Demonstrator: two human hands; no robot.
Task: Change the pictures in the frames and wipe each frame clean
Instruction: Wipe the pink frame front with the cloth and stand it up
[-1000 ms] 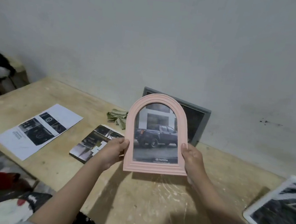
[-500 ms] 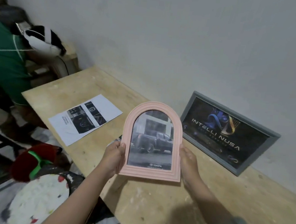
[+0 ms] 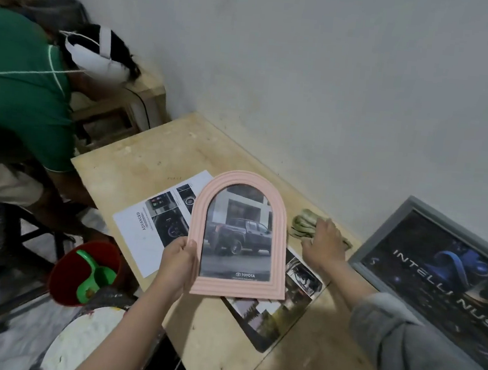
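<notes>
A pink arched frame point(image 3: 239, 238) with a picture of a dark pickup truck is held above the wooden table point(image 3: 138, 159). My left hand point(image 3: 177, 263) grips its lower left edge, thumb on the front. My right hand point(image 3: 322, 243) has left the frame and lies on a crumpled green cloth point(image 3: 304, 225) near the wall; whether its fingers close on the cloth I cannot tell. A grey rectangular frame point(image 3: 438, 263) with a dark "INTELLI NUSA" picture leans against the wall at the right.
A white printed sheet point(image 3: 149, 223) and a dark brochure point(image 3: 280, 316) lie on the table under the pink frame. A person in a green shirt point(image 3: 15, 97) bends over at the left. A red bucket point(image 3: 82, 270) with a green scoop stands on the floor by the table's edge.
My right hand let go of the pink frame and moved right onto the green cloth. My left hand now holds the frame alone. The view swung left and down.
</notes>
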